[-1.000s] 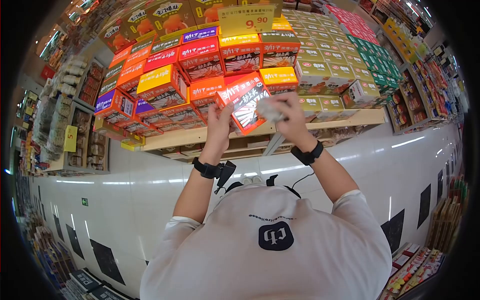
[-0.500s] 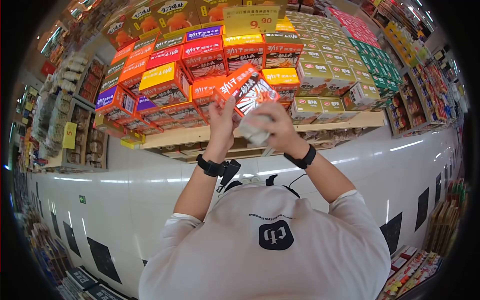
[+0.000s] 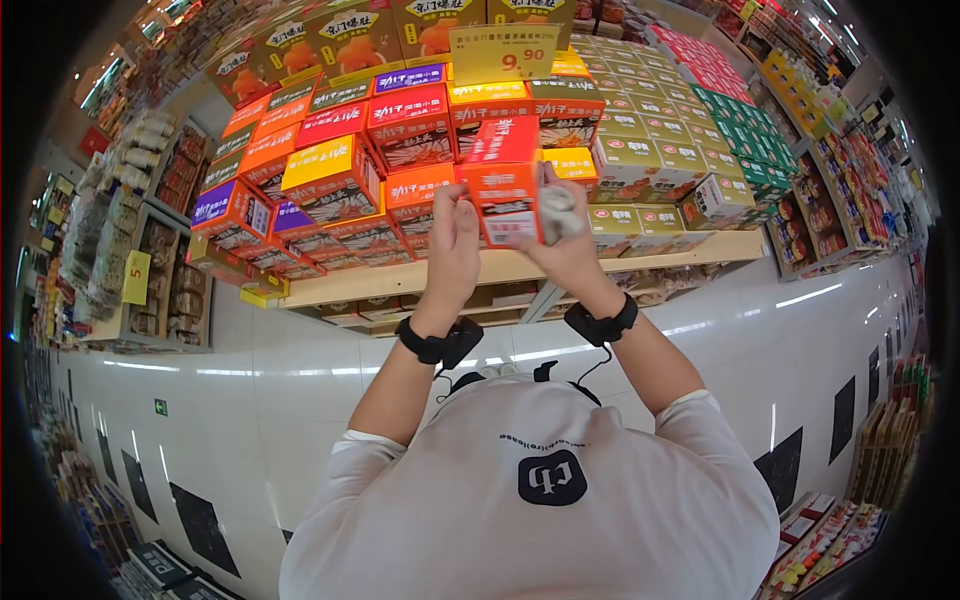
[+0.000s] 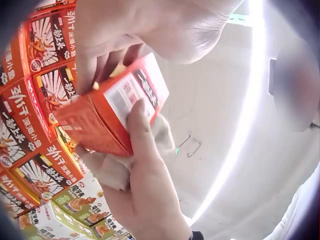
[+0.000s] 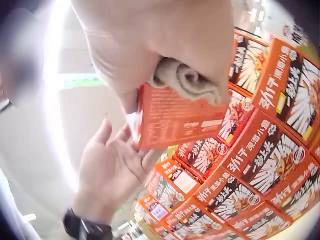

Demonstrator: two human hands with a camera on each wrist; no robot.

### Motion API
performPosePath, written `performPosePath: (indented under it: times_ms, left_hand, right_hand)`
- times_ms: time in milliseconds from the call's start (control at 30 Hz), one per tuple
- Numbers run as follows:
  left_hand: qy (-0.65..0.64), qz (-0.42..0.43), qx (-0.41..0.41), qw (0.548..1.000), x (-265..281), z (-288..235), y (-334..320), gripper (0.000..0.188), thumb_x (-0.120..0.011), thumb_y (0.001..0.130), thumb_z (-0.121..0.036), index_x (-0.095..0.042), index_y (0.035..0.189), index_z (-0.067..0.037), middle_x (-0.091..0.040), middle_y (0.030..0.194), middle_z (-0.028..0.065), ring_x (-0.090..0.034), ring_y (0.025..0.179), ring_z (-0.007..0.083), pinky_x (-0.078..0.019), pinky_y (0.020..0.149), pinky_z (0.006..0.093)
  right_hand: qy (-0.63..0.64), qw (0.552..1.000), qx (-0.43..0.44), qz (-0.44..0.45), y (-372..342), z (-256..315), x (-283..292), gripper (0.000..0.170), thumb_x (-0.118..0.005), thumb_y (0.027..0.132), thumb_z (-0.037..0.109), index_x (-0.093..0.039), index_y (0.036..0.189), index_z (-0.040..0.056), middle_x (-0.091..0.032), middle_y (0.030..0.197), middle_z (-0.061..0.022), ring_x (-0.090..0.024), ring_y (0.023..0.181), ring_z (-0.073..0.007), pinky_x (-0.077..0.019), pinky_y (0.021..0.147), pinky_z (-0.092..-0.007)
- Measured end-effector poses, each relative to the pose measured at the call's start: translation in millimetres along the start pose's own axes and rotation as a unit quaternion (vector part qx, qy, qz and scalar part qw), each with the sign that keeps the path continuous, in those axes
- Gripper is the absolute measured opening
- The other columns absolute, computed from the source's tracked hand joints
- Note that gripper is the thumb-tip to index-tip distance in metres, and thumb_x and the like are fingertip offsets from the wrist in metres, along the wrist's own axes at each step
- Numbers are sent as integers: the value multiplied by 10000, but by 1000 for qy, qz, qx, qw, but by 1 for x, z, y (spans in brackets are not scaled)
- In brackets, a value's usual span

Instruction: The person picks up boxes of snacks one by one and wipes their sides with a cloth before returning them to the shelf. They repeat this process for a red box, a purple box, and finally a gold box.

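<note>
Box point(image 3: 503, 190) and cloth point(image 3: 558, 214) clamped in right hand's point(image 3: 573, 262) grip near shelf edge point(image 3: 385, 285); left hand's point(image 3: 455, 250) grip apart.

Red box point(image 3: 503, 185) turned, white-label side showing; left hand point(image 3: 455, 240) opened.

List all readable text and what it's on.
"9.90": yellow price sign
"5": yellow tag, left
"劲仔 深海小鱼", "一秒上头": stacked orange boxes
"京门爆肚": brown boxes
Too blurred or small: print on held box, shirt badge, green floor sign, the rest.
</note>
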State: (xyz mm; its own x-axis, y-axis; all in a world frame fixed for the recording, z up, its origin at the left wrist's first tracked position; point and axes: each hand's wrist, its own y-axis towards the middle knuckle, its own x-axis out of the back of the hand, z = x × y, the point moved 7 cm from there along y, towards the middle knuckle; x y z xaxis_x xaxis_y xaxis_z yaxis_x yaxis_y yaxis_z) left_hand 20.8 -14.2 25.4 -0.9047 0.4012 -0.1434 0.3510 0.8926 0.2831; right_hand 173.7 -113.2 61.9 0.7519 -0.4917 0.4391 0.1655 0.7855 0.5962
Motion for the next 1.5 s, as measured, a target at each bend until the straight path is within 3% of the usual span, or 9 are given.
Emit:
performPosePath:
  times_ms: [100, 233, 300, 433, 567, 700, 967, 1267, 1500]
  left_hand:
    - [-72, 90, 0, 993, -6, -22, 1, 322, -635, 1017, -134, -494, 1276, -3, -605, 1251, 107, -612, 1134, 180, -530, 917, 320]
    - [230, -37, -156, 960, 12, -30, 12, 531, -684, 995, -317, -492, 1366, 11, -602, 1319, 140, -583, 1210, 204, -463, 1033, 350]
    - [-129, 49, -25, 990, 2, -9, 20, 624, -774, 925, -236, -467, 1427, -27, -649, 1250, 108, -604, 1177, 209, -482, 1037, 374]
    - [-18, 110, 102, 989, 2, 3, 8, 820, -832, 862, -190, -359, 1508, -17, -568, 1372, 131, -587, 1217, 194, -502, 1017, 361]
    - [21, 53, -22, 998, 9, -25, 10, 918, -911, 758, -180, -383, 1492, -23, -541, 1396, 130, -577, 1239, 186, -510, 1020, 351]
    - [49, 26, -83, 995, 1, -26, 10, 959, -905, 738, -133, -365, 1525, -38, -525, 1408, 125, -564, 1253, 202, -486, 1055, 372]
    - [407, 13, -194, 892, -14, -53, 45, 1114, -918, 709, -205, -269, 1608, -94, -439, 1292, 148, -513, 1226, 304, -449, 1056, 398]
    - [344, -14, -126, 930, -16, -11, 90, 1095, -891, 772, -329, -236, 1612, -77, -461, 1248, 180, -545, 1170, 335, -494, 961, 408]
    - [348, -60, -121, 928, -4, 6, 88, 640, -852, 814, -374, -599, 1249, 22, -565, 1218, 179, -599, 1143, 339, -508, 953, 425]
  right_hand:
    - [195, 976, -97, -23, -10, -33, 10, 702, -796, 887, 199, -377, 1441, 95, -496, 1436, -159, -532, 1322, -269, -470, 1067, -434]
    - [593, 756, -276, 8, -41, -62, -9, 671, -755, 907, 124, -377, 1461, 134, -574, 1372, -84, -584, 1270, -230, -514, 1056, -442]
    - [695, 662, -276, 45, -40, -59, -14, 694, -744, 907, 105, -357, 1482, 124, -581, 1363, -67, -604, 1243, -240, -519, 1042, -449]
    - [529, 803, -251, 110, -38, -80, -8, 721, -777, 888, 135, -381, 1487, 75, -574, 1379, -80, -600, 1235, -226, -518, 1013, -381]
    - [335, 876, -346, 14, -12, -63, 19, 681, -805, 876, 173, -456, 1438, 15, -628, 1286, -70, -628, 1156, -195, -528, 974, -334]
    - [194, 977, -93, 2, 1, -30, 22, 632, -855, 813, 90, -462, 1305, 36, -636, 1310, -108, -609, 1156, -173, -498, 976, -307]
    - [68, 989, -72, -107, 29, -42, 30, 577, -859, 791, 36, -470, 1217, 47, -644, 1266, -111, -598, 1138, -150, -489, 967, -298]
    - [91, 985, -105, -99, 75, -77, 20, 488, -823, 832, 46, -487, 1186, 52, -646, 1317, -119, -621, 1135, -163, -503, 950, -292]
    - [118, 981, -107, -107, 80, -85, 5, 444, -816, 850, 83, -509, 1170, 55, -692, 1236, -119, -665, 1115, -191, -535, 922, -322]
